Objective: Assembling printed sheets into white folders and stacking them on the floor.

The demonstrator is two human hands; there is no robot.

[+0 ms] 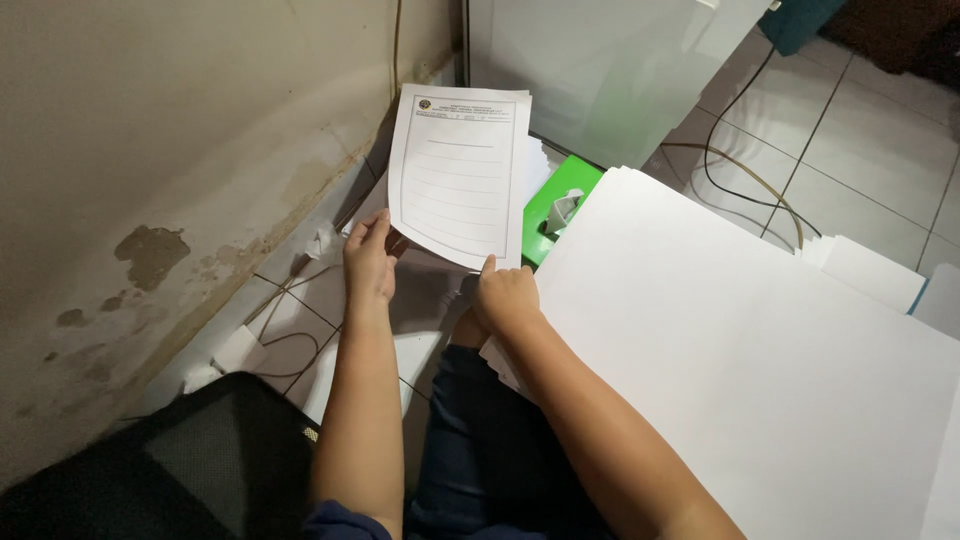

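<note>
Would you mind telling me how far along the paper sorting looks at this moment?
Done: a large stack of white sheets already lies on the person's right. In hand: the left hand and right hand hold a thin bundle of lined forms by its bottom edge, above the tiled floor. Left: more loose paper lies farther right, near the green tissue box; how much remains cannot be judged.

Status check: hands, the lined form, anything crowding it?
Left hand and right hand grip lined form by bottom corners, upright. Green tissue box behind. White paper stack at right.
</note>
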